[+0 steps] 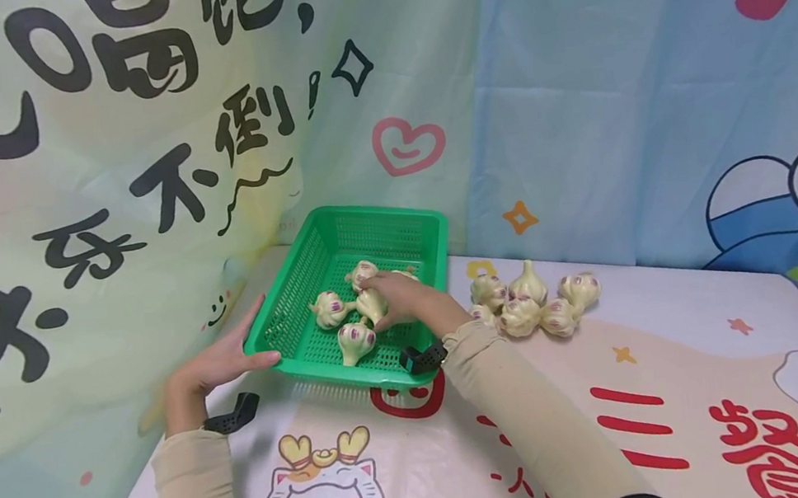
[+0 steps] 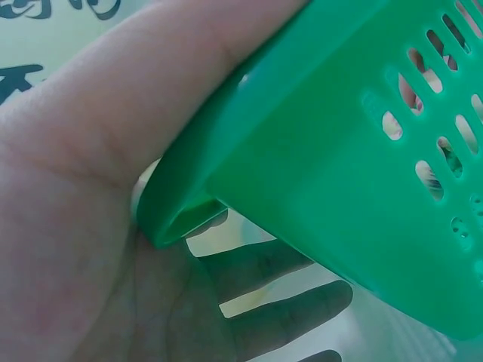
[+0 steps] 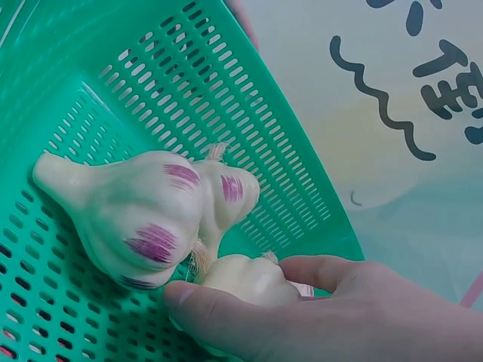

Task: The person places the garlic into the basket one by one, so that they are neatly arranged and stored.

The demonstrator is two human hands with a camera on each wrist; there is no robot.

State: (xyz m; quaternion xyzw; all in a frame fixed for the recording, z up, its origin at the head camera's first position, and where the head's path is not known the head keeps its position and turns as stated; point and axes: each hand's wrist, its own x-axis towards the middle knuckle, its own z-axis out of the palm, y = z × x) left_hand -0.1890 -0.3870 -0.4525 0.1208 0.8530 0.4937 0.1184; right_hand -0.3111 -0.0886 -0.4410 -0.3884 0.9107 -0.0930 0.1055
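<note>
A green plastic basket with slotted walls stands on the table, holding several whitish garlic bulbs with purple streaks. My left hand rests at its near left corner, the corner set between thumb and straight fingers; in the left wrist view the thumb lies along the rim. Inside the basket, my right hand pinches a garlic bulb between thumb and fingers. Beside that one, a larger bulb lies against another in the right wrist view. My right hand partly covers the bulbs at the basket's right side.
Several more garlic bulbs sit in a cluster on the table right of the basket. A printed cloth hangs behind and to the left. The tabletop carries printed cartoons and lettering.
</note>
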